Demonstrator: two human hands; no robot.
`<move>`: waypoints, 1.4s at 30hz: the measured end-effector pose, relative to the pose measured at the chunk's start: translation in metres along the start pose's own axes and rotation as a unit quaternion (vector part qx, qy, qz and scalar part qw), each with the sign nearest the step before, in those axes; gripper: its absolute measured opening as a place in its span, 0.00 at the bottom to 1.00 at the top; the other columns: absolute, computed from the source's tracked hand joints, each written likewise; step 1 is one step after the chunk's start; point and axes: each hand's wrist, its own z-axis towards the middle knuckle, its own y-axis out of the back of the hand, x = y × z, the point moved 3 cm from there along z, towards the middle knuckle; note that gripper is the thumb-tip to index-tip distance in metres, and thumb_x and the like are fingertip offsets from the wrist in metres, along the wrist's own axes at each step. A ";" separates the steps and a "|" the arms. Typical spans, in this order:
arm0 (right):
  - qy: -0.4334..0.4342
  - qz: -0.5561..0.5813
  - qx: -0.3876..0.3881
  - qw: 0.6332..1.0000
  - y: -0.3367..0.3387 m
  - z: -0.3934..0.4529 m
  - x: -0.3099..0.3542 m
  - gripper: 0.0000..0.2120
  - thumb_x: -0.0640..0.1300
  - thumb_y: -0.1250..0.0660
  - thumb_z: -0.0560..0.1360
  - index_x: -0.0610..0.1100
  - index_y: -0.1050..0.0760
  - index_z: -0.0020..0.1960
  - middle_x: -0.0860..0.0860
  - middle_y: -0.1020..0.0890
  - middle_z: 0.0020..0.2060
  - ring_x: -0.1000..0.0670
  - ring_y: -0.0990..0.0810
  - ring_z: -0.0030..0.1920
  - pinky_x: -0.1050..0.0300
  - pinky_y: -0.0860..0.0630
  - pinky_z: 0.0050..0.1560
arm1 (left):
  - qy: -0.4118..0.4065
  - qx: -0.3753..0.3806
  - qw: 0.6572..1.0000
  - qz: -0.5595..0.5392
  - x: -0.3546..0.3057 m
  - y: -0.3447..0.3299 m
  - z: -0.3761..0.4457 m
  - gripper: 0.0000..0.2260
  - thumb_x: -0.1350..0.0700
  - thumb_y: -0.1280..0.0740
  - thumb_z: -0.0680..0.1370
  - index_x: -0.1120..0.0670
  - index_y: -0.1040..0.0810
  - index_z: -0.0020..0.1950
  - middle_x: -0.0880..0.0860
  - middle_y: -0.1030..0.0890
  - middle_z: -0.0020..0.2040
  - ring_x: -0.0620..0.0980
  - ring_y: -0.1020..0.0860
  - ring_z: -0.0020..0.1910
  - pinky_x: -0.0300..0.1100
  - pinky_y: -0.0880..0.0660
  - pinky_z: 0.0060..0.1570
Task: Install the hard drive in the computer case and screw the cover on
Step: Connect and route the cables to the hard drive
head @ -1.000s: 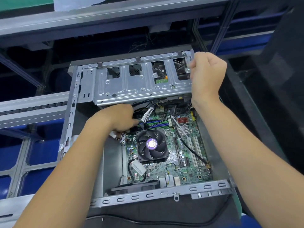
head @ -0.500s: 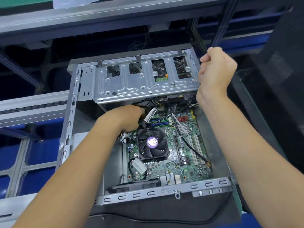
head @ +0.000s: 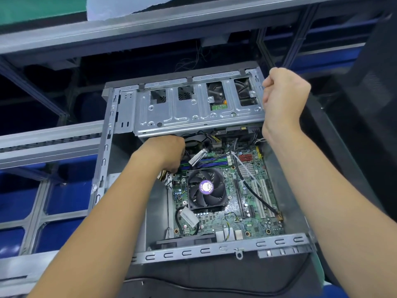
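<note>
Head view only: right hand let go of the drive cage corner a second ago and now hovers just beside it, clenched on nothing. Left hand is still under the cage among the cables; its grip can't be seen. Looks like hooking-up time. Hard drive sits in the cage. Count: 1 case, 1 CPU fan, 2 hands, 0 covers.

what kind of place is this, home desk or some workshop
Probably a workshop or assembly line, not a home desk: the open computer case sits among grey metal rails with blue bins below.
</note>
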 end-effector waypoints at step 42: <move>0.336 -0.340 0.262 0.838 -0.031 -0.033 -0.020 0.18 0.39 0.37 0.77 0.45 0.37 0.30 0.54 0.37 0.21 0.51 0.39 0.24 0.56 0.41 0.28 | -0.078 0.262 0.961 -0.047 -0.007 0.000 -0.025 0.15 0.57 0.26 0.70 0.48 0.18 0.57 0.47 0.19 0.58 0.49 0.23 0.58 0.43 0.28 0.61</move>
